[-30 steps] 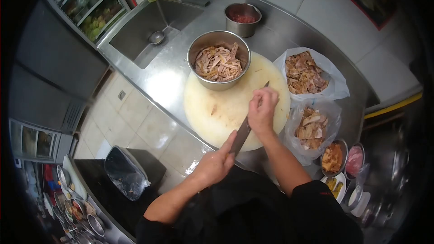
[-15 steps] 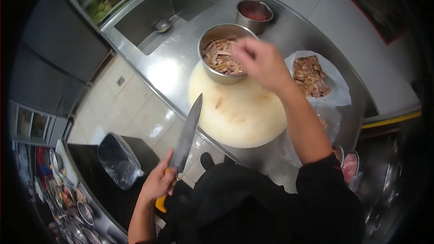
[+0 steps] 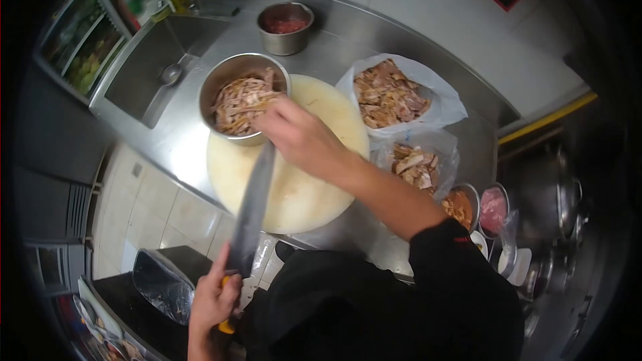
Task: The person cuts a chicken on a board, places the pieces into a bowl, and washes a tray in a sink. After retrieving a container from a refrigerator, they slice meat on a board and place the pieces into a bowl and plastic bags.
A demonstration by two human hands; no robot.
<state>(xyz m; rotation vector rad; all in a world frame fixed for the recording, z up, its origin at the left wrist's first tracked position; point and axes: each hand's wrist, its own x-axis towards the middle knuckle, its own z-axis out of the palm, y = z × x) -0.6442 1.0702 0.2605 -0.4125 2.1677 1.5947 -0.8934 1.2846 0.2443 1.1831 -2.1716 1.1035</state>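
Observation:
My left hand (image 3: pixel 217 297) is closed around the yellow handle of a large kitchen knife (image 3: pixel 253 217). Its blade points up across the near left of a round, pale cutting board (image 3: pixel 301 204). A steel pot (image 3: pixel 204 103) rests on the far left of the board, holding cut strips of meat (image 3: pixel 237 101). At the pot's near right rim is my right hand (image 3: pixel 291 130), fingers curled together and slightly blurred. What these fingers hold, if anything, is hidden. The knife's tip lies just below that hand.
Sliced meat (image 3: pixel 388 97) fills an open white bag (image 3: pixel 441 110) right of the board, with a clear bag of meat pieces (image 3: pixel 416 168) nearer. A smaller pot (image 3: pixel 284 41) holds red contents. A sink (image 3: pixel 124 83) is at left; bowls (image 3: pixel 493 210) stand at right.
The view has swung right, bringing more bags and bowls into sight. My right hand has come from above the meat to the pot's near right rim. The knife stays in my left hand.

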